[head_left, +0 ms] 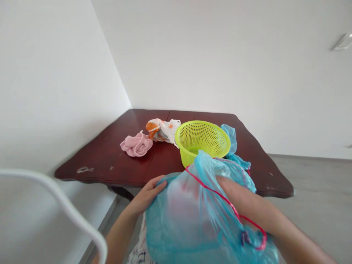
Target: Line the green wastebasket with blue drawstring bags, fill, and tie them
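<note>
I hold a translucent blue plastic bag (pixel 192 216) with a red drawstring (pixel 220 198) in front of me, at the near edge of a dark red wooden table (pixel 110 154). My left hand (pixel 150 192) presses against the bag's left side, fingers curled on the plastic. My right hand (pixel 233 192) reaches into the bag's mouth; its fingers are hidden by the plastic. On the table beyond stands a lime-green perforated basket (pixel 203 141).
A crumpled pink cloth or bag (pixel 136 145) and a white-and-orange plastic bag (pixel 162 130) lie left of the basket. Another blue bag (pixel 232 143) lies behind it. White walls meet in the corner behind. A white curved rail (pixel 68 209) crosses the lower left.
</note>
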Action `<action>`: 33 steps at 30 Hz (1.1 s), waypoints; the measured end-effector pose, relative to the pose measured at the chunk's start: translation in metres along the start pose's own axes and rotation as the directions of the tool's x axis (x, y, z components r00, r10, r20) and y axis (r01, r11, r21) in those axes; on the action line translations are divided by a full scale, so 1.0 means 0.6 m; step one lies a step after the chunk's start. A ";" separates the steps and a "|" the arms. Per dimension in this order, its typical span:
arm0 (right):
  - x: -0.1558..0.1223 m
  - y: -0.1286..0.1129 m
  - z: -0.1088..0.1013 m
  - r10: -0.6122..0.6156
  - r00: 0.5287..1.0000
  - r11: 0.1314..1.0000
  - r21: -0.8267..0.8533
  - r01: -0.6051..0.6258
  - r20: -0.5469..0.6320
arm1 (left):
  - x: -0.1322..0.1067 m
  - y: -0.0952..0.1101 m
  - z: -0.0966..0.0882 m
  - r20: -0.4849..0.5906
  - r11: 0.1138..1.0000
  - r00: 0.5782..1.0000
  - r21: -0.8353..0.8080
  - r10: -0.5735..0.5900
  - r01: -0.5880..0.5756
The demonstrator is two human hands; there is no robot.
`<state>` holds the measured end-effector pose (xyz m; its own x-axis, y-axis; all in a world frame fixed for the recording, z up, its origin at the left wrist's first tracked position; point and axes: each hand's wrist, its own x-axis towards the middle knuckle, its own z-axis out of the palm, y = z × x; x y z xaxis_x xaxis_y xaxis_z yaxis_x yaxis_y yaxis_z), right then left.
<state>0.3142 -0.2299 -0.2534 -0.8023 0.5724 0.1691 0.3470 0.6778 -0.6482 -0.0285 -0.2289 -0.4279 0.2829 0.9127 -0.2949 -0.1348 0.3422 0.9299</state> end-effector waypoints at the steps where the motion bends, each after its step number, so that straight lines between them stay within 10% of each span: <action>1: -0.010 -0.002 -0.016 0.018 1.000 1.000 0.025 -0.018 -0.013 | 0.006 0.006 -0.013 -0.057 0.999 0.998 0.047 0.019 -0.017; 5: -0.052 -0.003 -0.077 0.126 0.944 0.992 0.069 -0.110 -0.304 | 0.028 0.021 -0.090 -0.300 0.890 0.925 0.448 0.234 -0.080; 10: -0.022 0.026 -0.164 0.113 0.494 0.984 0.029 -0.174 -0.862 | 0.035 0.016 -0.181 -0.422 0.551 0.821 0.819 0.386 0.162; 11: 0.000 0.033 -0.187 0.065 0.490 0.987 -0.015 -0.158 -0.870 | 0.037 0.015 -0.192 -0.433 0.516 0.813 0.834 0.389 0.197; 19: 0.225 0.075 -0.325 -0.108 0.827 0.915 -0.381 -0.135 -0.552 | 0.054 0.029 -0.253 -0.593 0.406 0.720 0.794 0.361 0.452; 26: 0.361 0.156 -0.326 -0.249 0.899 0.530 -0.828 -0.185 -0.360 | 0.012 0.010 -0.313 -0.657 0.382 0.636 0.753 0.405 0.535; 33: 0.496 0.256 -0.321 -0.147 0.964 0.594 -0.799 -0.093 -0.222 | -0.025 -0.006 -0.321 -0.687 0.330 0.576 0.722 0.444 0.608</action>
<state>0.2222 0.1337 -0.1596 -0.7167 0.5543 0.4232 0.6690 0.7178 0.1929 -0.2150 -0.2008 -0.4689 -0.5492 0.8307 0.0918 0.8135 0.5061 0.2865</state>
